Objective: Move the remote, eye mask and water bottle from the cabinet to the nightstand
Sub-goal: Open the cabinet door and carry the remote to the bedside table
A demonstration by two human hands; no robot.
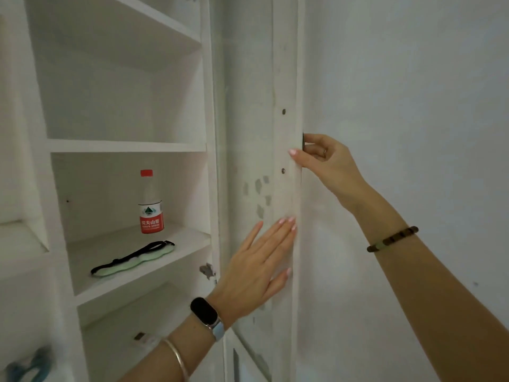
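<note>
R hand point(327, 164) pinches the edge of the open white cabinet door point(286, 150), fingers curled round its dark handle. L hand point(256, 260) flat & open against the door's chipped inner face. Mid shelf point(176, 252): clear plastic water bottle w/ red cap & label point(150, 205) upright, pale-green fabric eye mask w/ black strap point(132, 259) lying in front.
</note>
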